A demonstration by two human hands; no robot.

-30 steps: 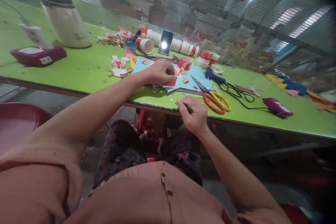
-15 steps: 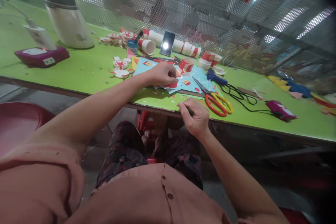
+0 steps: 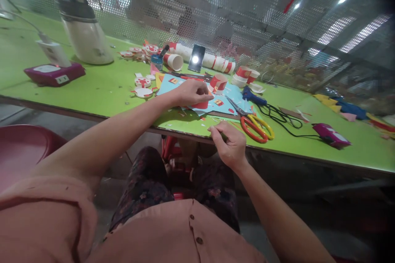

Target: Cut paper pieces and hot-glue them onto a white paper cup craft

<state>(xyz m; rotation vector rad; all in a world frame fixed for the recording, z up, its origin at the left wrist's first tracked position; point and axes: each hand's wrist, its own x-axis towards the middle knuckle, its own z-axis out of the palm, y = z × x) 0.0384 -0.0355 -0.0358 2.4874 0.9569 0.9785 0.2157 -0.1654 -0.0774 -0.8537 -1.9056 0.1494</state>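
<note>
My left hand [image 3: 193, 92] rests over the blue paper sheets [image 3: 226, 104], its fingers curled and pinched together. Under its fingers lies a red paper piece [image 3: 201, 105]; whatever the fingertips hold is too small to tell. My right hand [image 3: 230, 141] is closed at the table's front edge, thumb against the fingers, around something mostly hidden. Just right of it lie scissors [image 3: 254, 128] with one orange and one yellow handle loop, blades pointing to the sheets. A cut red-and-white paper cup [image 3: 218, 84] stands on the sheets beyond my left hand.
Behind lie a phone [image 3: 196, 57], a long stack of paper cups [image 3: 212, 57] and a blue jar [image 3: 156, 62]. White paw-print discs [image 3: 143, 82] sit left. A blue glue gun [image 3: 253, 96] trails its cord to a purple box [image 3: 331, 134]. A large flask [image 3: 84, 33] stands far left.
The view has shifted slightly, so the table sits a little lower in it. The dark green thing seen in my right hand earlier is now mostly hidden. Both hands keep nearly the same places.
</note>
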